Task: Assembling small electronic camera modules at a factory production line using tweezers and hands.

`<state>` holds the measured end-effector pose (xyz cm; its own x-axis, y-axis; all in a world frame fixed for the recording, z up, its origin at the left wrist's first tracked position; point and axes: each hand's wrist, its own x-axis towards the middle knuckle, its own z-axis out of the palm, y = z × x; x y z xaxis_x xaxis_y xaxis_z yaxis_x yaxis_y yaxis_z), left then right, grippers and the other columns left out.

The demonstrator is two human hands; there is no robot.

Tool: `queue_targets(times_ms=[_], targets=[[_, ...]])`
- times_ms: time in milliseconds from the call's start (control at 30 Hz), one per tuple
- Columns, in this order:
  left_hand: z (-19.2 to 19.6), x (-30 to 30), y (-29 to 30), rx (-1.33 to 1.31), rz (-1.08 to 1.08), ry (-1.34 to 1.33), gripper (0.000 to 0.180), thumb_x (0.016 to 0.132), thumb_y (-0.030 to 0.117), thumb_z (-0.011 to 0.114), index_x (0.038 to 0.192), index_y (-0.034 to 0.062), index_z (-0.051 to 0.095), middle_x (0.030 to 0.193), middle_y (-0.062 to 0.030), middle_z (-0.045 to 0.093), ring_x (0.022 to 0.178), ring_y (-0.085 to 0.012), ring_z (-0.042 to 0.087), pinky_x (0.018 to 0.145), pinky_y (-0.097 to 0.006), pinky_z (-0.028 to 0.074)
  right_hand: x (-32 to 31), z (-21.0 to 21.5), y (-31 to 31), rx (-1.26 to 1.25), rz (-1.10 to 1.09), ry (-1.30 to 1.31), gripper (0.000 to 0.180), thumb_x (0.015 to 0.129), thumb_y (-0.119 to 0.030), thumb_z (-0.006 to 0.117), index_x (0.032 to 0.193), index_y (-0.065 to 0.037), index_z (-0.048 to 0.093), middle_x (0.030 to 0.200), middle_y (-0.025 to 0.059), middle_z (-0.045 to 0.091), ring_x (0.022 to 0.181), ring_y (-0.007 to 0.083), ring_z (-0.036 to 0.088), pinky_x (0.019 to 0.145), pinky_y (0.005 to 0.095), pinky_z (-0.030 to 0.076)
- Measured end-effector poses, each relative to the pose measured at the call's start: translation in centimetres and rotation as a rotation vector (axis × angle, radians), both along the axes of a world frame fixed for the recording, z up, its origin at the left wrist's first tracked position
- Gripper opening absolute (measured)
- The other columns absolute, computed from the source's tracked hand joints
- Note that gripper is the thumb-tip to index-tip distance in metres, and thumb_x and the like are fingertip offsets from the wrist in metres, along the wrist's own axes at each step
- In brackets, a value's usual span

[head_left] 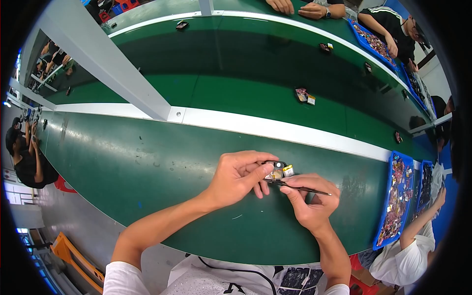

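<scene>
Above the green table [147, 162], the left hand [236, 178] pinches a small electronic part [278, 170]; the right hand [310, 199] pinches tweezers [300, 187] lying crosswise, tips toward the part.

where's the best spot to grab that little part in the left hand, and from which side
By its dark outer edges, as the left hand pinches the small assembly now, probably coming from the left. That leaves the right side free, where the right hand works slim tweezers at its yellow piece.

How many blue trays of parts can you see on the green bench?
4: two blue trays side by side at right, two along the far right edge. More may be hidden.
</scene>
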<state>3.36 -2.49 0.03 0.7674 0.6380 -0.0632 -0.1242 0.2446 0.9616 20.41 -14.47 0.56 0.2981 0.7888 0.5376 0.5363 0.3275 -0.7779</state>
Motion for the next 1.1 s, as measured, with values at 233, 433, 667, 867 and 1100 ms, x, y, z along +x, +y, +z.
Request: queue_targets(times_ms=[233, 433, 667, 867, 1100], targets=[[0.1, 0.0, -0.1, 0.012, -0.007, 0.012, 0.026, 0.102, 0.004, 0.059, 0.124, -0.0092, 0.064, 0.09, -0.0153, 0.073, 0.068, -0.0174, 0.072, 0.055, -0.026, 0.058, -0.1, 0.0, 0.0, 0.007, 0.001, 0.001, 0.018, 0.075, 0.0, 0.086, 0.087, -0.005, 0.075, 0.084, 0.009, 0.077, 0.044, 0.006, 0.051, 0.043, 0.0203, 0.038], [0.0, 0.0, -0.2, 0.017, -0.011, 0.015, 0.026, 0.101, 0.003, 0.06, 0.124, -0.0091, 0.064, 0.09, -0.0149, 0.072, 0.069, -0.0171, 0.072, 0.056, -0.026, 0.058, -0.3, 0.8, -0.2, -0.011, -0.001, -0.031, 0.016, 0.074, 0.0, 0.085, 0.085, -0.005, 0.075, 0.08, 0.0076, 0.077, 0.046, 0.008, 0.055, 0.044, 0.0218, 0.041], [0.2, -0.2, -0.2, 0.097, -0.036, 0.075, 0.028, 0.097, -0.002, 0.064, 0.123, -0.0096, 0.064, 0.086, -0.0131, 0.073, 0.071, -0.0149, 0.072, 0.058, -0.025, 0.059, -1.0, 0.4, -0.3, 0.056, -0.034, -0.188, 0.016, 0.072, 0.002, 0.084, 0.083, -0.008, 0.077, 0.078, 0.0051, 0.077, 0.061, 0.0137, 0.071, 0.049, 0.0231, 0.042], [0.2, -0.3, -0.3, 0.058, 0.009, 0.091, 0.026, 0.097, -0.001, 0.065, 0.121, -0.0099, 0.064, 0.083, -0.0131, 0.074, 0.068, -0.0135, 0.071, 0.06, -0.026, 0.06, -1.4, 0.6, 0.1, 0.104, -0.037, -0.286, 0.015, 0.072, 0.002, 0.084, 0.081, -0.008, 0.077, 0.076, 0.0053, 0.076, 0.051, 0.0112, 0.063, 0.048, 0.0231, 0.041], [1.0, -0.9, 0.1, 0.042, 0.032, 0.153, 0.022, 0.096, -0.001, 0.064, 0.117, -0.0088, 0.066, 0.085, -0.0128, 0.074, 0.067, -0.0135, 0.07, 0.059, -0.025, 0.058, -2.7, 0.8, 0.4, 0.116, -0.003, -0.227, 0.016, 0.072, 0.005, 0.082, 0.081, -0.006, 0.076, 0.077, 0.0065, 0.076, 0.047, 0.0096, 0.056, 0.046, 0.0229, 0.039]])
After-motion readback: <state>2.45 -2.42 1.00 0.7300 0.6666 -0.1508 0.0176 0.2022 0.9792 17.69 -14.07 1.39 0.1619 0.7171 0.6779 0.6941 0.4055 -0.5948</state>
